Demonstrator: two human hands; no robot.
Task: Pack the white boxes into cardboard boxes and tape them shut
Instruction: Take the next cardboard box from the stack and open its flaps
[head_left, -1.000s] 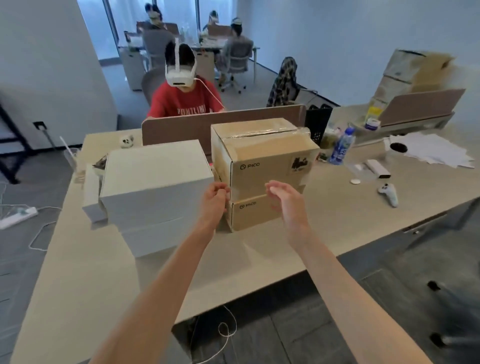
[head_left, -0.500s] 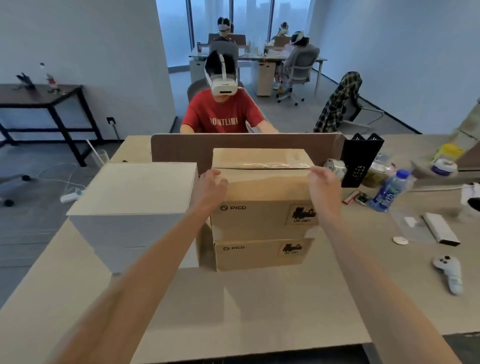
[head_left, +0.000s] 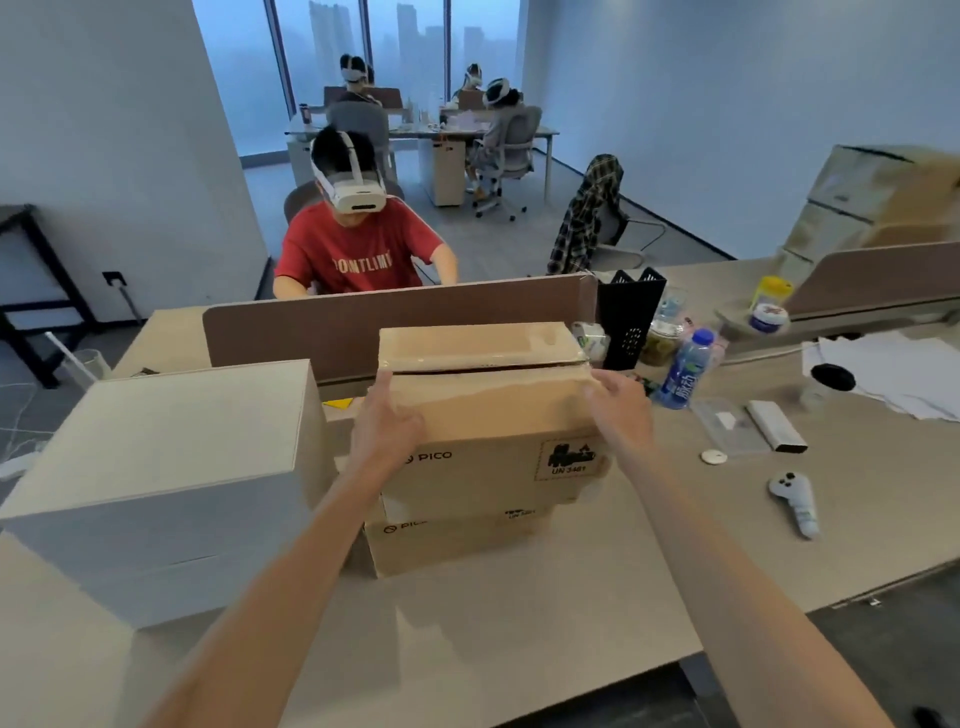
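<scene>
Two cardboard boxes stand stacked in the middle of the desk. The top cardboard box (head_left: 488, 415) is taped along its lid seam and sits on the lower cardboard box (head_left: 452, 540). My left hand (head_left: 387, 423) grips the top box's left upper edge. On the right upper edge my right hand (head_left: 618, 402) holds the same box. The near side of the top box looks slightly raised off the lower one. To the left stand stacked white boxes (head_left: 156, 467), the upper one large with a flat lid.
A brown divider (head_left: 311, 332) runs behind the boxes, with a person in a red shirt (head_left: 358, 249) seated beyond it. To the right lie a blue bottle (head_left: 685, 371), a black file holder (head_left: 628, 317), a white controller (head_left: 795, 501), a small white box (head_left: 776, 426) and papers (head_left: 883, 369).
My hands went from hovering in front of the cardboard stack to grasping the top box's two upper edges. The view rose and the top box now tilts up a little.
</scene>
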